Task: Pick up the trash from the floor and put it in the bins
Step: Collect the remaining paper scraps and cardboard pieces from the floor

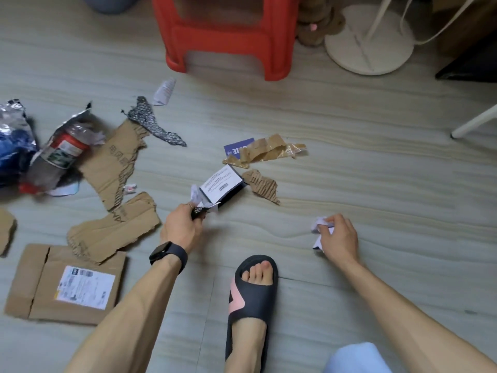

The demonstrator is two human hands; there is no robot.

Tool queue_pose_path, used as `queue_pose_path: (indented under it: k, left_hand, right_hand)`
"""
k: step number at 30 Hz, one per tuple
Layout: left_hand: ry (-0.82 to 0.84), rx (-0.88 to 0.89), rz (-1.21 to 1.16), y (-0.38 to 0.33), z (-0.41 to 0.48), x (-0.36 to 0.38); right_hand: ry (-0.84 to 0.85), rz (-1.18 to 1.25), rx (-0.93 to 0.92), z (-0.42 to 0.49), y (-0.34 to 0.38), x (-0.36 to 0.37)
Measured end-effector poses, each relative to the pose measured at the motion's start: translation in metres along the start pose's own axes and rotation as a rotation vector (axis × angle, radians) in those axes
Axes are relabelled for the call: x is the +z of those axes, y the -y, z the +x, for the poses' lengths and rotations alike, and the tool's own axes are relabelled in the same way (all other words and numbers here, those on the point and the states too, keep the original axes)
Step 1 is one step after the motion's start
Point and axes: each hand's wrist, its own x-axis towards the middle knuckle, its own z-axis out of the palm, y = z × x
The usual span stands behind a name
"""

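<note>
My left hand [182, 228], with a dark watch on its wrist, is closed on a small dark box with a white barcode label [222, 183] and crumpled white paper [197, 195], held just above the floor. At the right, my right hand [339, 238] grips a crumpled white paper scrap [320, 225] at floor level. Loose trash lies ahead: a purple card [234, 150], brown tape strips [269, 149], a torn cardboard bit [264, 185], a white paper slip [164, 92] and a grey patterned wrapper [152, 121]. No bin is in sight.
Torn cardboard pieces [115, 168] and a flattened labelled box [67, 285] lie at the left, beside a crushed plastic bottle [57, 157] and foil wrap [13, 117]. A red plastic stool [228, 36] and a white stand base [368, 44] are ahead. My sandalled foot [252, 294] is between my arms.
</note>
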Motion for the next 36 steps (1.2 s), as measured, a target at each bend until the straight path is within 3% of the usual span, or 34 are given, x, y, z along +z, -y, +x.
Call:
queue_pose_path:
  k: [6,9,16,21,28,34,36]
  left_hand:
    - [-0.074,0.158,0.072,0.046,-0.062,-0.078]
    - [-0.105,0.129,0.193,0.095,-0.120,-0.140]
    - [-0.418,-0.325,0.184,0.191,-0.253,-0.268]
    - [-0.558,-0.614,0.137,0.266,-0.321,-0.304]
    - [-0.532,-1.017,-0.067,0.380,-0.385,-0.279]
    - [-0.576,-1.092,-0.288,0.425,-0.406,-0.259]
    - [-0.599,-1.065,-0.368,0.432,-0.413,-0.257]
  right_hand:
    - [0.169,0.110,-0.322,-0.057,0.102,0.025]
    - [0.256,0.162,-0.537,-0.107,0.177,0.039]
    - [0.425,0.247,-1.054,-0.265,0.329,0.055]
    - [0.593,0.292,-1.243,-0.362,0.385,0.073]
    - [0.921,0.221,-1.080,-0.475,0.420,0.161]
    - [1.152,0.006,-1.027,-0.570,0.459,0.241]
    - [1.349,-0.028,-0.957,-0.590,0.469,0.254]
